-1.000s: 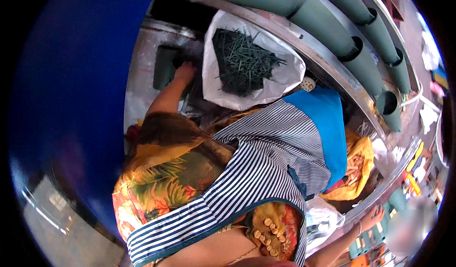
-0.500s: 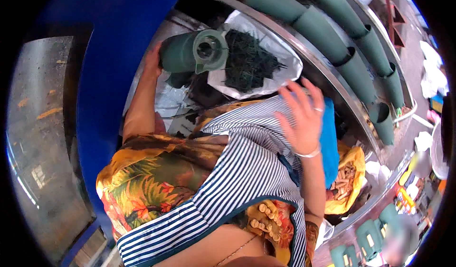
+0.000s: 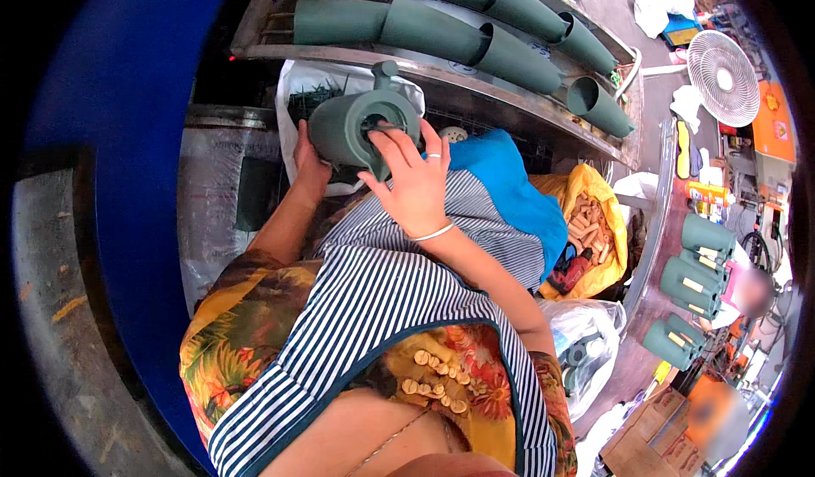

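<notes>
A green plastic jug [image 3: 333, 136] lies on its side in front of me, its round mouth facing right. A stubby peg-like part sticks up from its far side, and a pointed lip faces me. My left hand [image 3: 312, 161] is closed around the base end. My right hand [image 3: 414, 187] grips the mouth's rim, its fingers hooked inside and the thumb outside by the lip. The fingertips are hidden in the opening. Behind the jug, a white sack [image 3: 293, 82] holds dark green plastic scraps [image 3: 314, 98].
Green tubular pieces [image 3: 433, 31] lie in rows on a metal-framed rack [image 3: 586, 142]. To the right are a blue cloth [image 3: 501, 163], a yellow sack [image 3: 618, 260] of small tan pieces, several green jugs [image 3: 692, 282] and a fan [image 3: 722, 78]. A blue panel [image 3: 136, 222] stands left.
My right hand has moved left from beside the sack onto the jug's mouth. The jug now sits in front of the scraps sack, still in my left hand. My view has turned.
</notes>
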Demonstrator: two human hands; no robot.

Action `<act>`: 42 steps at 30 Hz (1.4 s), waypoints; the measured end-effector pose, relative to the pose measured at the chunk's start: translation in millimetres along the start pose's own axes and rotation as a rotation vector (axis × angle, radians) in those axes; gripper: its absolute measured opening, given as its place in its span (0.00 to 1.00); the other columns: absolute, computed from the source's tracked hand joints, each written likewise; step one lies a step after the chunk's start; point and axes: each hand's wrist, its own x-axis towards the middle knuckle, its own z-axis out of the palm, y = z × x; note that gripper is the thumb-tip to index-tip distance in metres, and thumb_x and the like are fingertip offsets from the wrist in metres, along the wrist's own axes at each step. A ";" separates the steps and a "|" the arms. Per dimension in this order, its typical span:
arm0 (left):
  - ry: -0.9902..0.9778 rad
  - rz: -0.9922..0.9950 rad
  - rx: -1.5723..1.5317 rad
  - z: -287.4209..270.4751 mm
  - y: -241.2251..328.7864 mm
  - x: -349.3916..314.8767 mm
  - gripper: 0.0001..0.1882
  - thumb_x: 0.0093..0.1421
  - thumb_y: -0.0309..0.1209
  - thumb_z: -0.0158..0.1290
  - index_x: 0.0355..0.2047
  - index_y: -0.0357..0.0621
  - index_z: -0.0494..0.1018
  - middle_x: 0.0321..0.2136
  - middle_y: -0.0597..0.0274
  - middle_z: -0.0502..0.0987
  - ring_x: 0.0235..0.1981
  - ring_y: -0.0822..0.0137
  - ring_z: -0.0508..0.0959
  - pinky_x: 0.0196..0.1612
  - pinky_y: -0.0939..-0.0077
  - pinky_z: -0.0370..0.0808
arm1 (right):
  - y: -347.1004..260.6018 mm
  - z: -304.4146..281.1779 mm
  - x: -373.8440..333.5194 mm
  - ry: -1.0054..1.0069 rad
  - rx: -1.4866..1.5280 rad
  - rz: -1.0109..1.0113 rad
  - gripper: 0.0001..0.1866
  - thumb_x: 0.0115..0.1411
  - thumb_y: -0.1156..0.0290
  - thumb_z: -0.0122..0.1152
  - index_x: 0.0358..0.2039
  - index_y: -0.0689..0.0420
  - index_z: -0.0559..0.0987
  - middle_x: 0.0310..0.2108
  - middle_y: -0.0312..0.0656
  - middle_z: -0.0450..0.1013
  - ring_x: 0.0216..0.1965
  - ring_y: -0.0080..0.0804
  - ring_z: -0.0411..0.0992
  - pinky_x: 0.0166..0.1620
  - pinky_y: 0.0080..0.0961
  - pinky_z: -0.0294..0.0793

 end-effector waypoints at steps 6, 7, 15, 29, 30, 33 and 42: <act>0.032 0.042 0.030 -1.1 -1.1 2.0 0.28 0.63 0.51 0.52 0.54 0.43 0.70 0.51 0.59 0.75 0.50 0.58 0.75 0.54 0.57 0.70 | -4.3 13.8 14.3 -0.174 -0.081 0.039 0.27 0.43 0.59 0.72 0.46 0.46 0.78 0.47 0.35 0.72 0.59 0.58 0.56 0.56 0.69 0.53; -0.038 0.024 -0.005 -3.0 -10.8 10.4 0.27 0.64 0.51 0.51 0.53 0.43 0.70 0.51 0.59 0.75 0.51 0.58 0.75 0.55 0.57 0.70 | -2.2 12.4 21.3 -0.214 -0.083 -0.005 0.26 0.43 0.59 0.72 0.45 0.46 0.78 0.45 0.35 0.73 0.58 0.59 0.57 0.55 0.69 0.54; -0.213 -0.082 -0.118 -30.5 -4.7 42.7 0.25 0.66 0.49 0.48 0.54 0.43 0.71 0.52 0.59 0.75 0.51 0.56 0.76 0.56 0.62 0.71 | -15.8 0.9 17.2 -0.177 -0.251 -0.275 0.34 0.47 0.62 0.66 0.58 0.38 0.71 0.51 0.34 0.71 0.67 0.50 0.52 0.56 0.80 0.46; -0.404 0.203 0.421 103.6 66.2 -70.7 0.22 0.67 0.28 0.48 0.61 0.39 0.63 0.57 0.58 0.70 0.58 0.59 0.69 0.61 0.58 0.64 | 172.6 -36.1 90.4 0.175 0.304 0.023 0.24 0.56 0.59 0.65 0.49 0.61 0.76 0.44 0.54 0.74 0.46 0.53 0.70 0.52 0.41 0.69; -0.421 0.175 0.382 111.3 65.3 -66.9 0.22 0.67 0.29 0.48 0.61 0.39 0.63 0.57 0.57 0.70 0.58 0.58 0.69 0.61 0.58 0.64 | 214.4 -42.4 97.5 0.268 0.271 0.208 0.23 0.56 0.60 0.65 0.48 0.61 0.76 0.45 0.54 0.74 0.47 0.52 0.71 0.52 0.40 0.69; -0.449 0.076 0.298 142.5 59.5 -55.6 0.22 0.68 0.30 0.48 0.61 0.39 0.63 0.58 0.55 0.69 0.58 0.57 0.69 0.61 0.57 0.64 | 381.9 -51.6 89.1 0.455 0.090 0.814 0.27 0.55 0.57 0.65 0.52 0.60 0.75 0.49 0.55 0.73 0.51 0.52 0.70 0.54 0.40 0.69; -0.428 0.037 0.358 246.0 28.0 -52.2 0.23 0.69 0.32 0.47 0.62 0.39 0.61 0.58 0.54 0.69 0.59 0.57 0.69 0.62 0.56 0.64 | 518.3 -16.6 109.9 0.535 0.567 0.887 0.17 0.53 0.67 0.70 0.40 0.60 0.77 0.31 0.38 0.75 0.31 0.28 0.70 0.37 0.29 0.71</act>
